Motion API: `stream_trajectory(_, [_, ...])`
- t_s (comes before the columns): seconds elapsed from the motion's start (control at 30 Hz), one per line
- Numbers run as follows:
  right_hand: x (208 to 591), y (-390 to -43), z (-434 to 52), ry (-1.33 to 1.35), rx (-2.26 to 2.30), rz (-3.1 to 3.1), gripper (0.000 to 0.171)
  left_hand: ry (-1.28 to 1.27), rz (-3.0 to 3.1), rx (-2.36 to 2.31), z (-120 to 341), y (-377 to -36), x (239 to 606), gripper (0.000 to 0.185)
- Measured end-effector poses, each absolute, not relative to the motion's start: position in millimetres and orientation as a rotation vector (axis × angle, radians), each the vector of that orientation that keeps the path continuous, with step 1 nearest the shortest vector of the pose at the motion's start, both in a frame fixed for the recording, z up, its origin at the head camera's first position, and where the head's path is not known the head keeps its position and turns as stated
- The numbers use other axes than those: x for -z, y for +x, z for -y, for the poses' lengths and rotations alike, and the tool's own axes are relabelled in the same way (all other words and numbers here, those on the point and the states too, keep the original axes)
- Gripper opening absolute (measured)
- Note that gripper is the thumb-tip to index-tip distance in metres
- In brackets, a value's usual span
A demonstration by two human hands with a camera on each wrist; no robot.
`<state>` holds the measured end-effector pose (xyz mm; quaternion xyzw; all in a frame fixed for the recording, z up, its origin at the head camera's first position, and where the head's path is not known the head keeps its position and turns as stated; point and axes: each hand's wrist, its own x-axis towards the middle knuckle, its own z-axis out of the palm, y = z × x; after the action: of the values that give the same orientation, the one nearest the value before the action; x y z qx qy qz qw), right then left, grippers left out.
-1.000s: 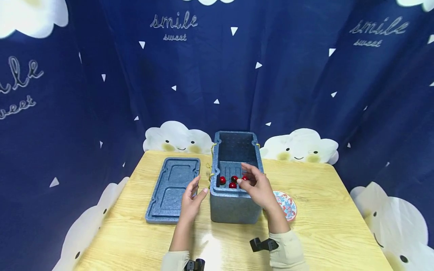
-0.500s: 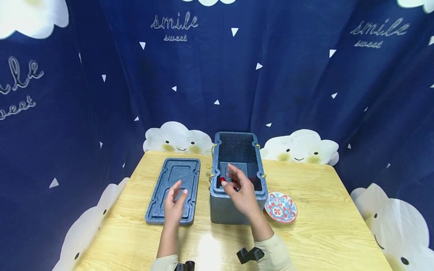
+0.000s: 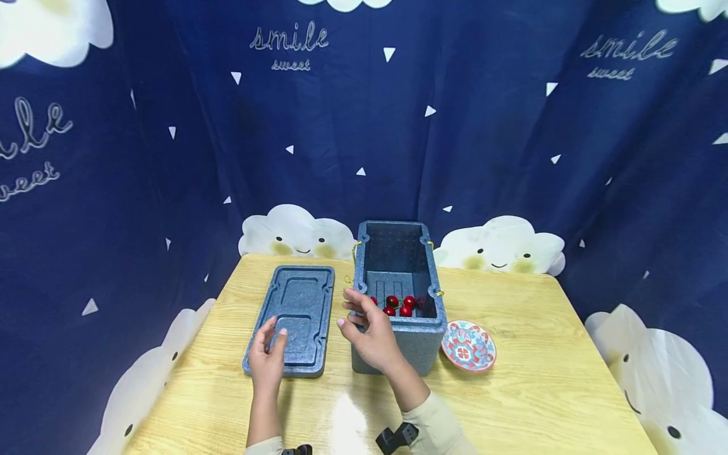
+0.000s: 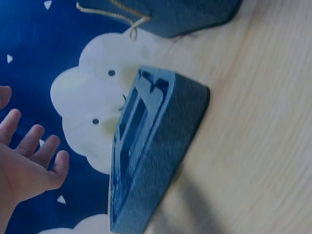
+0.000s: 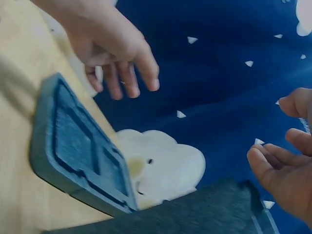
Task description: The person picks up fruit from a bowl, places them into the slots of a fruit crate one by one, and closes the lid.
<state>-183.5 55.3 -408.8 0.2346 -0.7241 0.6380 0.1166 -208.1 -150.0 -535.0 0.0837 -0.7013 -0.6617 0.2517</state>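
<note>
My left hand (image 3: pixel 267 360) hovers over the near left part of a dark blue foam lid (image 3: pixel 301 294), fingers loosely bent and holding nothing. My right hand (image 3: pixel 372 335), also holding nothing, overlaps the front left corner of a deep foam box (image 3: pixel 425 346) in the head view. Several red cherries (image 3: pixel 392 302) lie on the box floor near its front wall; the hand partly hides one. In the right wrist view, the left hand (image 5: pixel 114 48) and the right hand (image 5: pixel 287 170) both have relaxed fingers. The left wrist view catches the lid (image 4: pixel 170 151) lying flat beside the left hand (image 4: pixel 29 165).
A small patterned dish (image 3: pixel 469 345) stands against the box's right side. Yellow cord loops (image 3: pixel 438 293) hang at the box sides. A wooden table (image 3: pixel 529 379) carries everything, with a blue cloud-print curtain (image 3: pixel 364 126) around it.
Both hands have moved left: the right from over the cherries to the box's front left corner, the left from between box and lid to over the lid. The dish has come fully into view.
</note>
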Motion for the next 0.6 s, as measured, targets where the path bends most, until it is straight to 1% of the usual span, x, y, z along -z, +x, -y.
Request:
stream_trajectory(0.23, [423,-189,-37,0.733,-1.909,2.141,0.046,0.255,1.875,1.723,166,-207,543,0.035])
stream_trajectory(0.37, [434,-192,-28,0.745,-1.901,2.146,0.045,0.277,1.885,1.691,173,-204,540,0.035])
stream_trajectory(0.53, [454,-196,-13,0.703,-1.895,2.133,0.043,0.265,1.907,1.657,179,-196,529,0.034])
stream_trajectory(0.6, [463,-198,-7,0.658,-1.894,2.132,0.042,0.275,1.922,1.653,184,-198,533,0.034])
